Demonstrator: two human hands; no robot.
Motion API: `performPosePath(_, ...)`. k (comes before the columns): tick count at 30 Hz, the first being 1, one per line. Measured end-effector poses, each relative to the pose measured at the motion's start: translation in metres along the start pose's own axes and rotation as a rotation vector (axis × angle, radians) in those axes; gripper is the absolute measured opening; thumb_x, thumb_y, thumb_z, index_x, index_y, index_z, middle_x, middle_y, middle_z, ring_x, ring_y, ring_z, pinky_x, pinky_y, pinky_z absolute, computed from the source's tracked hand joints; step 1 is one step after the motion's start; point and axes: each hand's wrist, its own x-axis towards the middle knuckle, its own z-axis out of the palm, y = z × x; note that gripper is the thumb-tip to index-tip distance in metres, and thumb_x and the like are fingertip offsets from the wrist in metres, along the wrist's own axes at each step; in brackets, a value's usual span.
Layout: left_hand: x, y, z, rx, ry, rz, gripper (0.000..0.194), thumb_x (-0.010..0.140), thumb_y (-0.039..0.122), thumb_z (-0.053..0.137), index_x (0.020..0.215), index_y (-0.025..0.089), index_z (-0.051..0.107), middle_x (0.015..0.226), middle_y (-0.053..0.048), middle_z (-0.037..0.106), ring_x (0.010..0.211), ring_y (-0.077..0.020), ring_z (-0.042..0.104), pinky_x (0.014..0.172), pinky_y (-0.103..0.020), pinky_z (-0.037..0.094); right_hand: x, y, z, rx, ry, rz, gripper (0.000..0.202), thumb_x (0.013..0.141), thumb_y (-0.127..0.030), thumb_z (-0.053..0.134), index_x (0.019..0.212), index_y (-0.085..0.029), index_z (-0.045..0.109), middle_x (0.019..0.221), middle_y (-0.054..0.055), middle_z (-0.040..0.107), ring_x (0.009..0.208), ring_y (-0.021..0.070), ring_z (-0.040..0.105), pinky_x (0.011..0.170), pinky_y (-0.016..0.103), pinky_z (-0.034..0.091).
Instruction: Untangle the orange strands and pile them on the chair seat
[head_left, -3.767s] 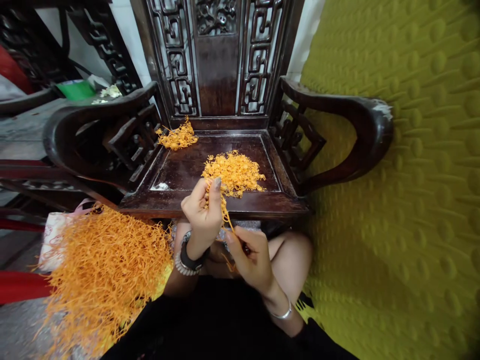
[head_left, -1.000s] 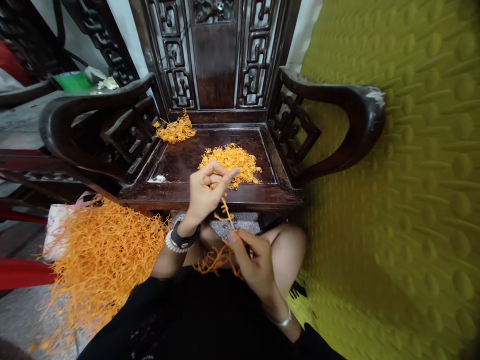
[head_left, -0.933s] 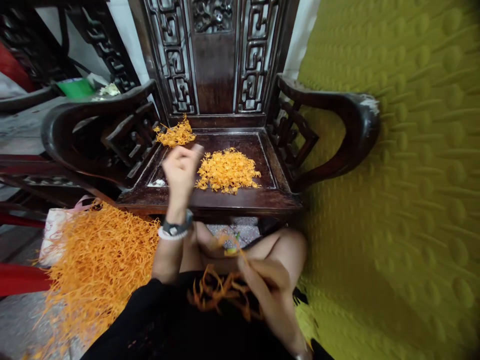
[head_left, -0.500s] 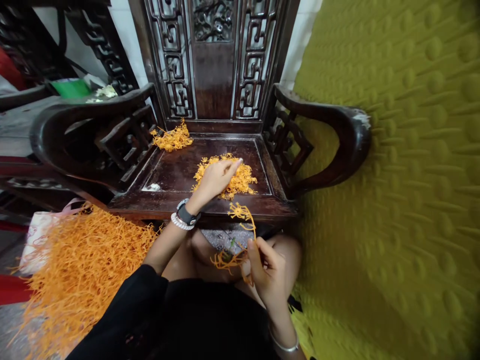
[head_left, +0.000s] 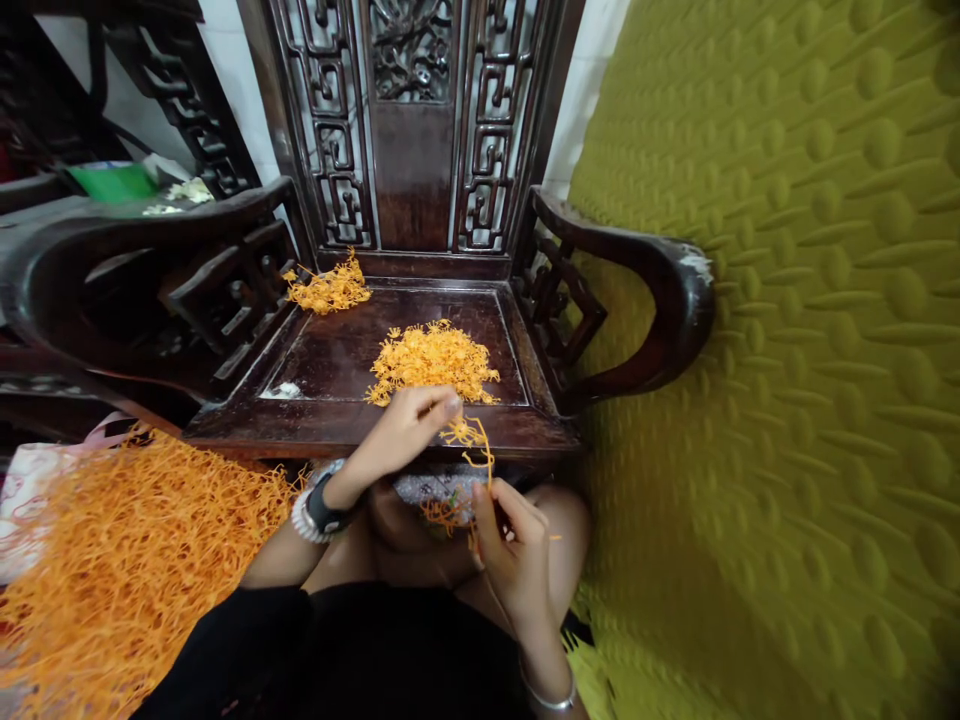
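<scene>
My right hand [head_left: 517,540] is closed around the stem of a thin orange branching sprig [head_left: 489,455], which points up toward the seat's front edge. At the sprig's upper, many-tipped end, my left hand [head_left: 409,430] has its fingertips pinched together. Just beyond that hand, a heap of small orange branched pieces [head_left: 435,360] lies on the dark wooden chair seat [head_left: 330,345]. More orange strands [head_left: 442,512] hang lower down, between my knees, partly hidden by my right hand.
A smaller orange clump [head_left: 334,285] sits at the seat's back left. On my left spreads a big pile of long orange strands [head_left: 165,540], beside a white bag [head_left: 34,500]. Curved armrests [head_left: 667,310] flank the seat. A yellow-green padded surface [head_left: 787,400] rises on the right.
My left hand has drawn back from the heap on the seat to the tip of the sprig. The right hand keeps its hold on the stem. The view has shifted slightly.
</scene>
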Motion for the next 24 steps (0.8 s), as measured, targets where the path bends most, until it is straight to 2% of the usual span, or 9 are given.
performPosePath(3,-0.024,0.016,-0.001,-0.083,-0.093,-0.053,0.047,0.092,0.051,0.046,0.061,0.017,0.055,0.058,0.001,0.053,0.053,-0.0102,0.044,0.053,-0.024,0.032,0.003,-0.001,0.0,0.018,-0.04,-0.026,0.033,0.094,-0.021,0.049,0.062,-0.019,0.043,0.056,-0.005,0.04,0.051,0.0083,0.036,0.05,0.024,0.027)
performPosePath(8,-0.032,0.02,-0.006,-0.09,0.101,-0.061,0.045,0.092,0.044,0.05,0.056,0.017,0.046,0.055,0.003,0.045,0.053,-0.009,0.041,0.055,-0.024,0.033,0.004,-0.011,0.007,0.066,-0.126,-0.003,0.037,0.094,-0.022,0.048,0.059,-0.019,0.039,0.053,-0.005,0.035,0.048,0.0077,0.034,0.048,0.024,0.026)
performPosePath(12,-0.017,0.015,-0.005,-0.066,0.18,-0.048,0.046,0.091,0.048,0.051,0.056,0.018,0.043,0.055,0.002,0.041,0.054,-0.0103,0.039,0.054,-0.025,0.033,0.008,-0.02,0.008,0.083,-0.078,0.029,0.038,0.095,-0.025,0.046,0.058,-0.019,0.038,0.052,-0.005,0.033,0.047,0.0077,0.032,0.048,0.024,0.026)
performPosePath(14,-0.003,0.005,-0.015,-0.068,0.364,-0.017,0.047,0.089,0.054,0.05,0.059,0.019,0.042,0.056,0.002,0.04,0.053,-0.0105,0.037,0.051,-0.026,0.032,0.006,-0.021,0.001,0.101,-0.044,0.04,0.04,0.095,-0.028,0.047,0.057,-0.019,0.037,0.051,-0.005,0.032,0.046,0.0079,0.031,0.047,0.024,0.025)
performPosePath(17,0.02,-0.016,-0.047,-0.075,0.901,0.073,0.051,0.086,0.066,0.044,0.061,0.022,0.036,0.054,0.004,0.031,0.046,-0.0101,0.026,0.046,-0.026,0.025,-0.002,-0.017,-0.012,0.157,-0.041,0.079,0.046,0.095,-0.033,0.046,0.053,-0.02,0.033,0.049,-0.006,0.026,0.043,0.0081,0.027,0.043,0.025,0.023)
performPosePath(18,0.027,-0.023,-0.059,-0.041,0.961,0.107,0.052,0.086,0.066,0.042,0.061,0.022,0.035,0.053,0.004,0.03,0.047,-0.0104,0.027,0.048,-0.026,0.027,-0.005,-0.015,-0.015,0.173,-0.052,0.1,0.046,0.095,-0.034,0.046,0.053,-0.02,0.033,0.048,-0.006,0.026,0.043,0.0082,0.027,0.043,0.025,0.022)
performPosePath(19,0.032,-0.029,-0.067,0.031,0.9,0.099,0.049,0.088,0.063,0.043,0.062,0.021,0.038,0.054,0.004,0.035,0.05,-0.011,0.034,0.052,-0.026,0.032,-0.007,-0.012,-0.017,0.179,-0.061,0.117,0.045,0.096,-0.034,0.045,0.054,-0.02,0.035,0.048,-0.006,0.027,0.043,0.0083,0.028,0.043,0.025,0.023)
performPosePath(21,0.039,-0.036,-0.072,0.213,0.587,0.023,0.041,0.092,0.052,0.041,0.067,0.02,0.046,0.061,0.001,0.047,0.059,-0.0132,0.046,0.061,-0.027,0.038,-0.006,-0.007,-0.018,0.163,-0.062,0.12,0.042,0.097,-0.033,0.043,0.057,-0.02,0.037,0.051,-0.005,0.032,0.046,0.0085,0.032,0.044,0.024,0.025)
performPosePath(24,0.044,-0.042,-0.056,0.506,0.271,-0.103,0.023,0.093,0.034,0.042,0.078,0.02,0.052,0.079,-0.004,0.059,0.076,-0.0189,0.055,0.073,-0.031,0.042,0.004,-0.004,-0.013,0.102,-0.036,0.07,0.037,0.097,-0.031,0.043,0.062,-0.019,0.041,0.057,-0.004,0.037,0.051,0.0089,0.036,0.049,0.024,0.028)
